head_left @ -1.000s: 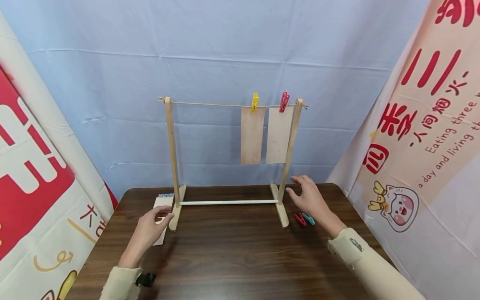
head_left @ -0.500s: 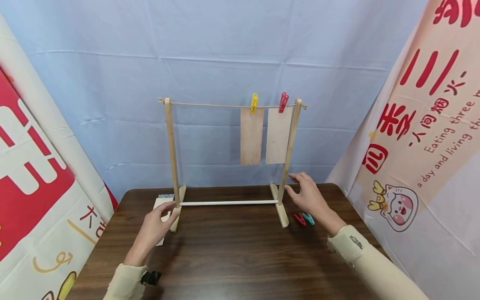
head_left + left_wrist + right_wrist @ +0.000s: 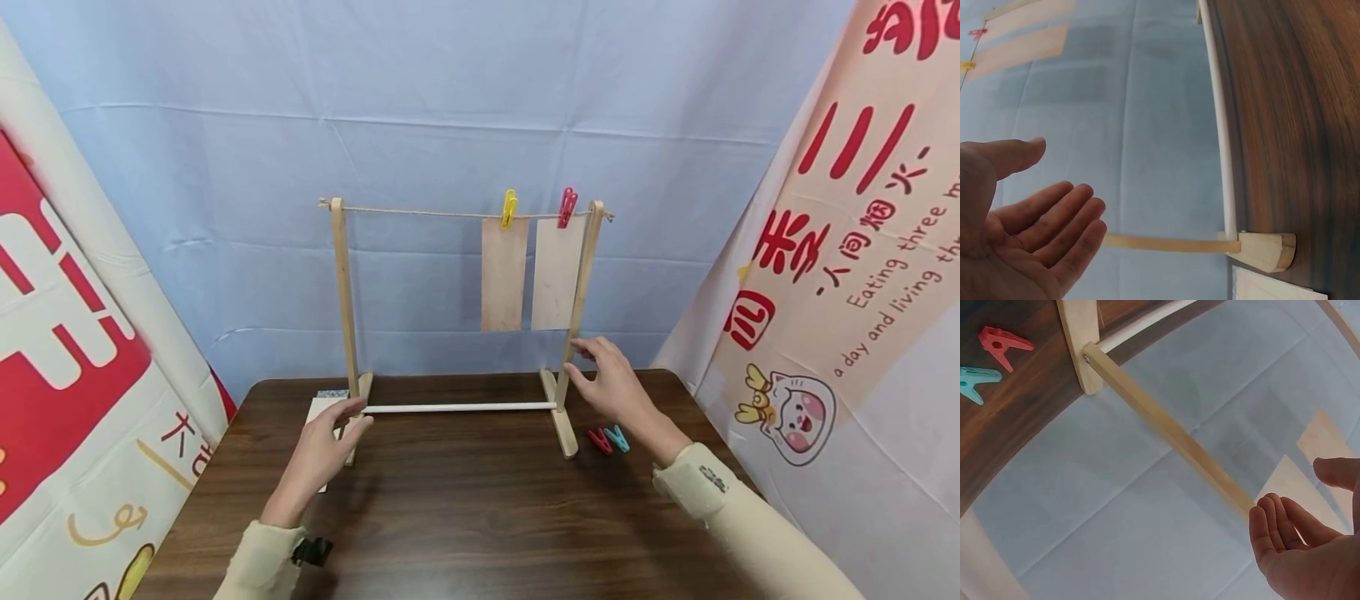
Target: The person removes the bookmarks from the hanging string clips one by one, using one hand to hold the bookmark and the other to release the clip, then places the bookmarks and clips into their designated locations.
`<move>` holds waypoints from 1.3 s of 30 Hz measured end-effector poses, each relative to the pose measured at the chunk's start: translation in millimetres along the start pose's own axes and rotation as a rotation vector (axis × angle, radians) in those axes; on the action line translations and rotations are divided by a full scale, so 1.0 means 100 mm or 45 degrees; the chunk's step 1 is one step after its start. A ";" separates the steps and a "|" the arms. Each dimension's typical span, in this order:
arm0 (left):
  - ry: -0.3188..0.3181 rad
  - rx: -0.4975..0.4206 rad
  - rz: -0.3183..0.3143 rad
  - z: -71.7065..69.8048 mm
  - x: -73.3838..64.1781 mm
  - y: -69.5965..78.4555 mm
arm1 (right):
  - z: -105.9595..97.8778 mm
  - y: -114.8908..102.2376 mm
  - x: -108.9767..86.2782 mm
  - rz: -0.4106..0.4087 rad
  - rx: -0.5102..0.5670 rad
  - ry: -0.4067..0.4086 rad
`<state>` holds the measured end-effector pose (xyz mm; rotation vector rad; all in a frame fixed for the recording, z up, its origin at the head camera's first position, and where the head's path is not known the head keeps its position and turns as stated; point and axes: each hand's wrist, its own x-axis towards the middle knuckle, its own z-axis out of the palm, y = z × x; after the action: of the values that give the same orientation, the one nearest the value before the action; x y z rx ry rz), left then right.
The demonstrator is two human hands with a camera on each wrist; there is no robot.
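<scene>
A wooden rack (image 3: 344, 308) with a string (image 3: 420, 212) across its top stands toward the back of the table. From the string hang a pinkish card (image 3: 503, 279) under a yellow clothespin (image 3: 509, 208) and a paler card (image 3: 555, 275) under a red clothespin (image 3: 567, 207). My left hand (image 3: 321, 454), fingers relaxed and thumb apart, is by the rack's left post and overlaps its foot. Nothing is in its grasp in the left wrist view. My right hand (image 3: 618, 387) is beside the right post (image 3: 1169, 428), fingers loosely bent, palm bare.
Loose red (image 3: 599, 440) and teal (image 3: 617, 438) clothespins lie on the dark wooden table (image 3: 465, 508), right of the rack. Pale cards (image 3: 318, 406) lie at the left, partly hidden by my left hand. A white crossbar (image 3: 457, 408) joins the rack's feet. Cloth hangs behind and at both sides.
My left hand has moved right, from over the pale cards to the left post. My right hand has shifted slightly left and up, closer to the right post. The hanging cards stay in place.
</scene>
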<state>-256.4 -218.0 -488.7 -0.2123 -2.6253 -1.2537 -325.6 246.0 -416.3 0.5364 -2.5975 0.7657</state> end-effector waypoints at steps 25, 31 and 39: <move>0.025 -0.036 0.139 0.16 0.23 0.36 | -0.18 -0.26 0.24 -0.134 0.033 0.040; 0.036 -0.054 0.189 0.21 0.27 0.44 | -0.23 -0.33 0.31 -0.192 0.039 0.087; 0.041 -0.093 0.189 0.27 0.31 0.53 | -0.29 -0.43 0.39 -0.265 0.069 0.145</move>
<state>-278.6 -163.1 -457.5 -0.3882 -2.4885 -1.2920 -332.1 219.2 -357.7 0.7434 -2.3772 0.7744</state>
